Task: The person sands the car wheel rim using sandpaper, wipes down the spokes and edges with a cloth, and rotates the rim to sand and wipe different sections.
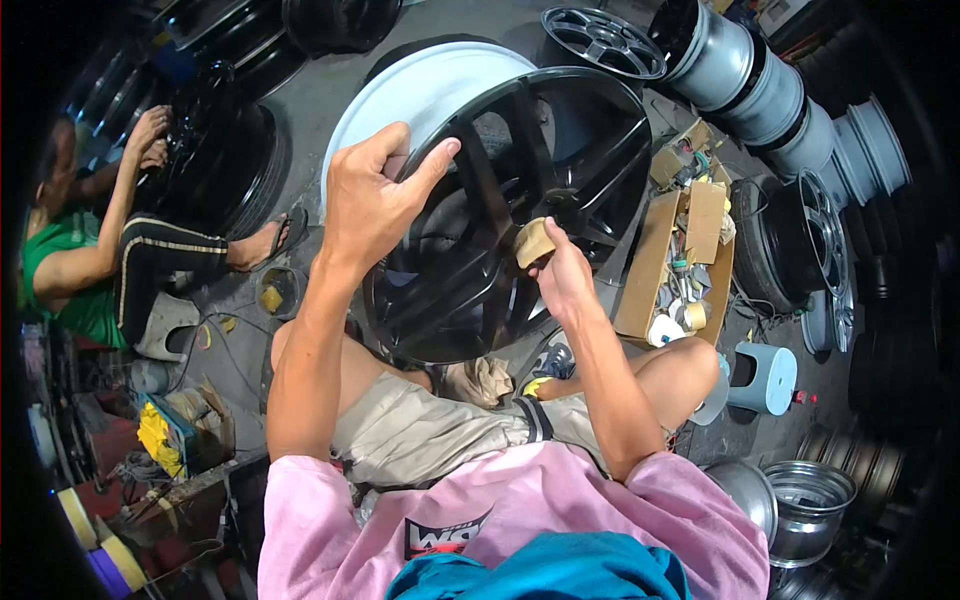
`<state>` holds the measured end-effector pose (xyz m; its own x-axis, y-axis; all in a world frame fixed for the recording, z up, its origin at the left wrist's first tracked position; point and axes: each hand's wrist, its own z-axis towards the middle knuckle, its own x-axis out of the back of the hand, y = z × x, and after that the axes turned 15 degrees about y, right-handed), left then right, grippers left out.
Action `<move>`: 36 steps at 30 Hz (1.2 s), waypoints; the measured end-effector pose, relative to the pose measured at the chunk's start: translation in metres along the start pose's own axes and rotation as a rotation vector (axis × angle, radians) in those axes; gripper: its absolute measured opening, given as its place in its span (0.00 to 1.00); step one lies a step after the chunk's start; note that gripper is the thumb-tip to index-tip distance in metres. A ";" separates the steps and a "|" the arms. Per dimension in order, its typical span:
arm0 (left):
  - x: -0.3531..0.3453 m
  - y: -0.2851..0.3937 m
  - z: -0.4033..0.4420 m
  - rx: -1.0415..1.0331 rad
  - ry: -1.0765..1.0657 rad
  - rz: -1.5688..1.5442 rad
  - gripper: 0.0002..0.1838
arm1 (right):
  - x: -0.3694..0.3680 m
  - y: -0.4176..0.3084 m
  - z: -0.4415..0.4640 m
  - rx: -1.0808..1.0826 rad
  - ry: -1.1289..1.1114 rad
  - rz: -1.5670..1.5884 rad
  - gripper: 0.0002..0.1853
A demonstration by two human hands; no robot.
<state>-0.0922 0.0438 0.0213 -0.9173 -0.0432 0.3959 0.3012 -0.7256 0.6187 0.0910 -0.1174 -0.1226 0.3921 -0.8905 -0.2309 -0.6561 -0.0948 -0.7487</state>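
A large black spoked wheel rim (440,285) stands tilted in front of my knees, with a pale round disc (400,95) behind it. My left hand (385,185) is raised at the rim's upper left edge, thumb and fingers apart, with nothing visible between them. In my right hand (562,270), near the hub, is a folded tan sanding sheet (534,243), pinched between thumb and fingers against the spokes.
A co-worker (80,250) sits at the left by another black wheel (250,170). On the right are a cardboard box (645,265) of supplies, a light blue stool (775,378) and stacked silver rims (710,60). A small bucket (285,290) stands left of my knee.
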 end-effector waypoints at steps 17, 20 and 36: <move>0.001 -0.003 -0.002 0.014 -0.025 -0.006 0.32 | 0.047 -0.008 0.008 1.357 -0.408 -1.201 0.29; 0.001 -0.003 0.000 -0.007 -0.025 -0.002 0.31 | 0.021 0.023 -0.014 0.487 -0.299 -0.637 0.26; -0.001 -0.001 0.001 0.012 -0.035 -0.033 0.32 | 0.045 -0.078 0.050 2.091 -0.566 -1.930 0.15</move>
<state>-0.0917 0.0455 0.0210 -0.9174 0.0049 0.3980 0.2737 -0.7182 0.6397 0.1919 -0.1274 -0.1061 -0.2731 -0.4055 0.8723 0.8172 0.3806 0.4328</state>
